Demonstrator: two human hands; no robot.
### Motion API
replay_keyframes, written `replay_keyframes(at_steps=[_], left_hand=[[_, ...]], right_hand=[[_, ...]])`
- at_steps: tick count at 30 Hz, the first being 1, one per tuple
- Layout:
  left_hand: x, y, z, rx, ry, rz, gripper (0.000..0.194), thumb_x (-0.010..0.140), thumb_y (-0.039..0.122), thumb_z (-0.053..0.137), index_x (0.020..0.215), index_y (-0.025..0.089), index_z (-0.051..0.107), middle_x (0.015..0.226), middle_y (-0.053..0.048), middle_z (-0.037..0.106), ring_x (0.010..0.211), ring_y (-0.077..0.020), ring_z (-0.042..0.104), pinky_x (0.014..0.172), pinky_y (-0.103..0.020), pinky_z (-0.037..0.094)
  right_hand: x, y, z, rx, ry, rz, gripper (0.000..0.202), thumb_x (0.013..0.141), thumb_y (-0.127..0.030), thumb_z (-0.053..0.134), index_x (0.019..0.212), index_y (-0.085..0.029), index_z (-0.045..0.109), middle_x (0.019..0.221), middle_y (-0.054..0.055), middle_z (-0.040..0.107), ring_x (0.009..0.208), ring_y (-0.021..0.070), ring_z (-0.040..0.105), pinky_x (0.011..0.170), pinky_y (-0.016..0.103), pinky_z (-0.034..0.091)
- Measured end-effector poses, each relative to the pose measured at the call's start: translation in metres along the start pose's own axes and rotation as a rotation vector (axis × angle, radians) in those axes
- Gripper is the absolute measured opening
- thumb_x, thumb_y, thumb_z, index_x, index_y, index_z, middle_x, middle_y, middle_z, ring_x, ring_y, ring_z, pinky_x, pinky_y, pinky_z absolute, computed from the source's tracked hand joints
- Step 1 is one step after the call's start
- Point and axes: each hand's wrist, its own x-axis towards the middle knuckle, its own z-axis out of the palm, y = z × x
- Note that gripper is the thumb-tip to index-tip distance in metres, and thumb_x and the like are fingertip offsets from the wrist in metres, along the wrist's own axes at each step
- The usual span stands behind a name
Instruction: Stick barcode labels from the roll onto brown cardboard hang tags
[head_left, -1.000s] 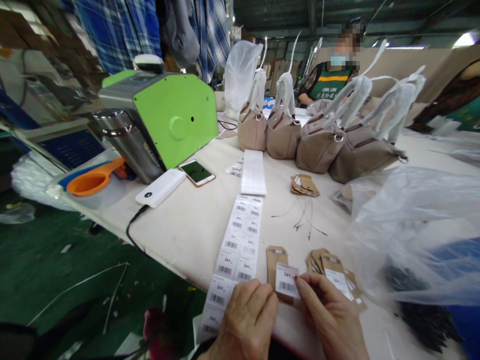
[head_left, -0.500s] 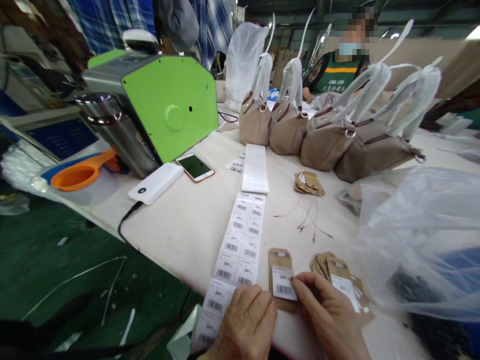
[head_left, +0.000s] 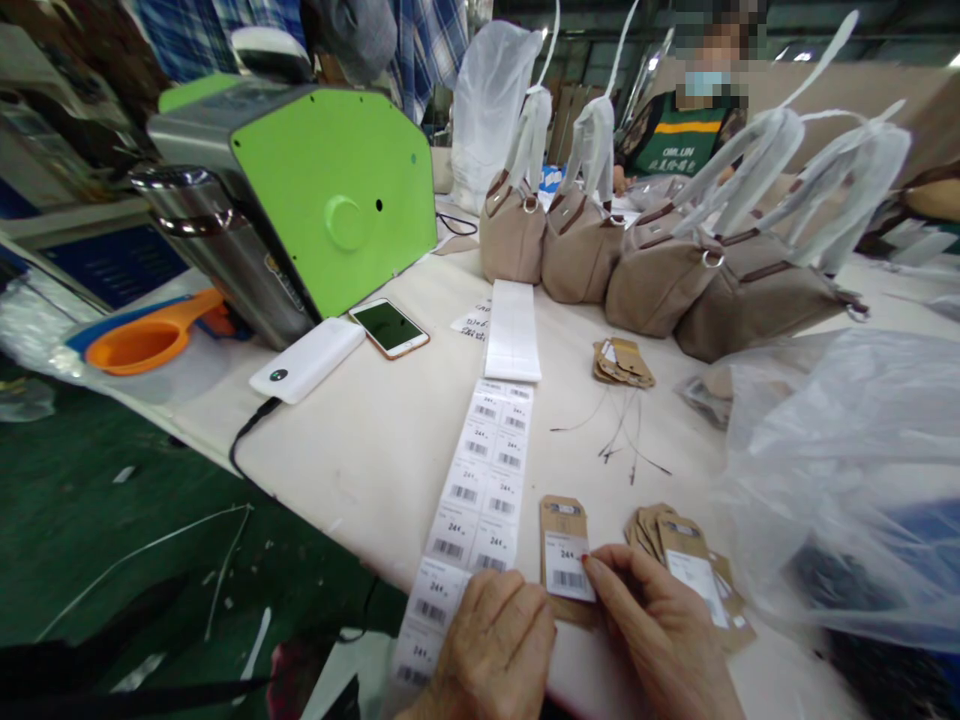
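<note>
A brown cardboard hang tag (head_left: 562, 515) lies on the table with a white barcode price sticker (head_left: 568, 568) across it. My right hand (head_left: 660, 625) pinches the right edge of that sticker between thumb and forefinger. My left hand (head_left: 491, 640) rests at the tag's lower left, over the edge of the label strip (head_left: 472, 470); its fingers are curled together and their tips are hidden. To the right of the tag, partly behind my right hand, is a fanned pile of stickered tags (head_left: 686, 560). The strip runs up to a folded white stack of labels (head_left: 512, 335).
A second tag bundle (head_left: 622, 362) with thin strings lies farther back. Beige handbags (head_left: 581, 250) stand behind it, and clear plastic (head_left: 840, 480) covers the right side. A phone (head_left: 390, 328), power bank (head_left: 307, 360), steel flask (head_left: 225, 260) and green machine (head_left: 337, 200) are left. A co-worker (head_left: 679, 140) sits opposite.
The view has shifted slightly. The sticker appears to lie flatter and straighter on the tag; both hands keep nearly the same place and pose.
</note>
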Motion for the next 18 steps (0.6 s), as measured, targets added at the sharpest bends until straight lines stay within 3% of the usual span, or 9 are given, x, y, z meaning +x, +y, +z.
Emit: replay_keyframes(at_steps=[4, 9, 14, 18], left_hand=[[-0.0004, 0.0006, 0.0011, -0.003, -0.001, 0.002, 0.021, 0.083, 0.004, 0.044, 0.081, 0.007, 0.065, 0.079, -0.01, 0.066, 0.081, -0.0197, 0.057, 0.074, -0.032, 0.047], [-0.0019, -0.0015, 0.0024, -0.017, 0.013, -0.014, 0.021, 0.084, 0.005, 0.044, 0.081, 0.006, 0.065, 0.079, -0.01, 0.065, 0.082, -0.0201, 0.056, 0.074, -0.033, 0.047], [-0.0021, -0.0008, 0.002, -0.019, 0.029, -0.001, 0.02, 0.083, 0.005, 0.045, 0.08, 0.006, 0.065, 0.08, -0.01, 0.066, 0.082, -0.0198, 0.056, 0.074, -0.032, 0.048], [-0.0004, 0.0005, 0.0024, -0.01, 0.023, -0.008, 0.02, 0.084, 0.006, 0.045, 0.081, 0.007, 0.065, 0.079, -0.01, 0.066, 0.081, -0.0199, 0.058, 0.073, -0.033, 0.049]], right_hand=[[0.0016, 0.0024, -0.0012, -0.042, -0.026, -0.013, 0.031, 0.073, -0.052, 0.062, 0.072, -0.022, 0.063, 0.057, -0.004, 0.055, 0.05, 0.0109, 0.043, 0.048, 0.023, 0.034], [0.0025, 0.0014, -0.0003, -0.033, -0.015, -0.036, 0.031, 0.073, -0.052, 0.061, 0.069, -0.021, 0.063, 0.061, -0.002, 0.059, 0.058, 0.0132, 0.051, 0.055, 0.023, 0.04], [0.0003, -0.0008, 0.0019, -0.034, 0.032, -0.019, 0.031, 0.072, -0.052, 0.06, 0.067, -0.021, 0.063, 0.056, -0.004, 0.055, 0.053, 0.0122, 0.046, 0.054, 0.023, 0.039], [0.0005, 0.0008, 0.0017, -0.03, -0.003, -0.02, 0.033, 0.07, -0.054, 0.061, 0.068, -0.021, 0.063, 0.061, -0.002, 0.059, 0.057, 0.0138, 0.051, 0.055, 0.023, 0.04]])
